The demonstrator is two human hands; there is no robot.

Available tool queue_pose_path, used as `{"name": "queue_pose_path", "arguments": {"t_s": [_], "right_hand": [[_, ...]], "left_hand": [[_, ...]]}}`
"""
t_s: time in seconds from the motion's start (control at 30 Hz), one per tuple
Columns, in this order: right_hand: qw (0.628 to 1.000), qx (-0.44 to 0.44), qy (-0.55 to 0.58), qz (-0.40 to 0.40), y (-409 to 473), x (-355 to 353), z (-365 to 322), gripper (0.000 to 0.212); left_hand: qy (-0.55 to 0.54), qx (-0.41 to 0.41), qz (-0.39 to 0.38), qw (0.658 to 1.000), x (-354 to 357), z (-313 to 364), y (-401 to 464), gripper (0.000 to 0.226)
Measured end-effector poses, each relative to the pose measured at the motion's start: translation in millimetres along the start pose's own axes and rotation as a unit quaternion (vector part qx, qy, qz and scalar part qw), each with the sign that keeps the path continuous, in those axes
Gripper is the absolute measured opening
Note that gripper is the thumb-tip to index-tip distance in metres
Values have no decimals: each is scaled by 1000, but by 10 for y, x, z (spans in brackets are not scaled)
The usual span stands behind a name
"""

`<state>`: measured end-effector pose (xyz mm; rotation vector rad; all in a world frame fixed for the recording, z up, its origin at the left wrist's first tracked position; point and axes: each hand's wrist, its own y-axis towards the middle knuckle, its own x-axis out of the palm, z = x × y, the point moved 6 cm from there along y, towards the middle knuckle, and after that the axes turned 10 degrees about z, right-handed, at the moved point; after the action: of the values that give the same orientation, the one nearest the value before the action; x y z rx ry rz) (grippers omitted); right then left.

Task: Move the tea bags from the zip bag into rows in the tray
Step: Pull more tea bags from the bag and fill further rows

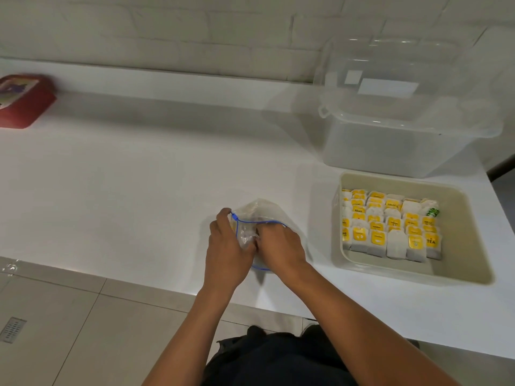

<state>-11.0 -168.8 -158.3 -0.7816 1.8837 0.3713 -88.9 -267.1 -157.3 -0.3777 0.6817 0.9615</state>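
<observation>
- Zip bag, clear with a blue seal line, lies on the white worktop near its front edge.
- Left hand: fingers grasp the bag's left side at the mouth.
- Right hand: fingers curl into the bag's mouth; what they hold cannot be told.
- Tray, beige, sits toward the worktop's right edge; tea bags stand in rows inside.
- Legible yellow tags: "RELAX", "TEA".
- Clear lidded tub stands behind the tray.
</observation>
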Motion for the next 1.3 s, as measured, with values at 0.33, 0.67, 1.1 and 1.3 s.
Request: {"name": "queue_pose_path", "arguments": {"t_s": [0.33,0.67,1.1,1.3], "right_hand": [[997,-58,44,24,-245,-381,137,17],[875,111,471,-32,-430,-418,336,16],[816,106,567,-51,-479,-412,259,12],[797,121,590,-49,-463,-416,254,10]], "left_hand": [[78,15,21,997,-186,142,83,77],[-100,85,118,984,-533,425,-178,41],[-326,-132,-151,924,-218,259,-250,23],[-373,-241,-161,882,-166,188,-245,25]]}}
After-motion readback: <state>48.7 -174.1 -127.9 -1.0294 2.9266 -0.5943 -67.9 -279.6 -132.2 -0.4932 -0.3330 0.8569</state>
